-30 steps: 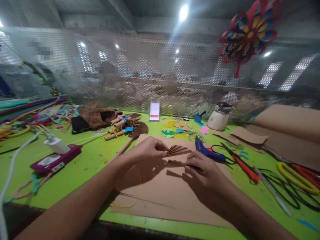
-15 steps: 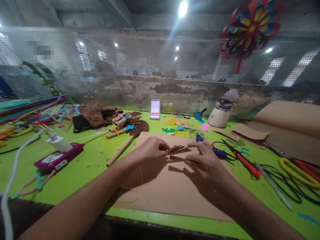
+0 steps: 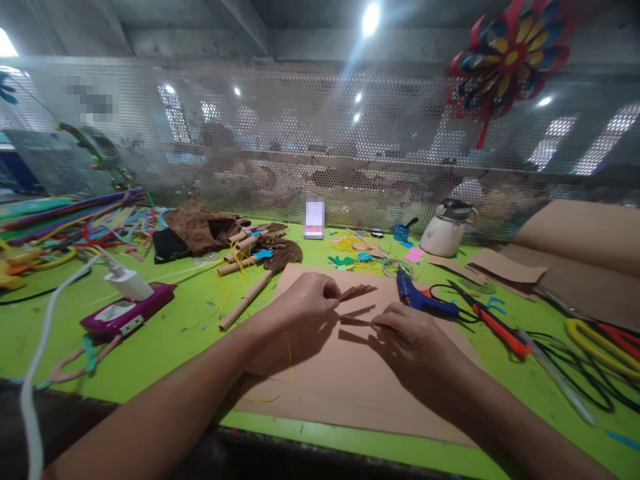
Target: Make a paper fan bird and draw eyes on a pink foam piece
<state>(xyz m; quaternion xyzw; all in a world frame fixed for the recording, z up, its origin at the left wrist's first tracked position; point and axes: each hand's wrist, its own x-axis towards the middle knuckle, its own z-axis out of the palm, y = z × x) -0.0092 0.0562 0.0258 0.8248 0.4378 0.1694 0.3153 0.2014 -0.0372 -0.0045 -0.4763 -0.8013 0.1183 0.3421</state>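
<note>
My left hand (image 3: 311, 295) pinches one end of a small pleated brown paper piece (image 3: 359, 292), whose folds point right. Between the thumb and fingers of my right hand (image 3: 409, 328) is a second narrow pleated paper strip (image 3: 355, 321), its free end pointing left. The two pieces are apart, the left one a little higher. Both are held just above a large brown paper sheet (image 3: 320, 397), and their shadows fall on it. A blue glue gun (image 3: 425, 300) lies just beyond my right hand.
Paper fans with rolled handles (image 3: 245, 303) lie left of the sheet, near a purple power strip (image 3: 127, 312). To the right are orange-handled scissors (image 3: 500, 330), black cords and yellow-handled scissors (image 3: 595, 350). A phone (image 3: 314, 220) and white jug (image 3: 444, 230) stand behind.
My right hand has drawn down, away from the left piece, and its fingers have closed in. The left piece looks less fanned out. The whole view has shifted slightly.
</note>
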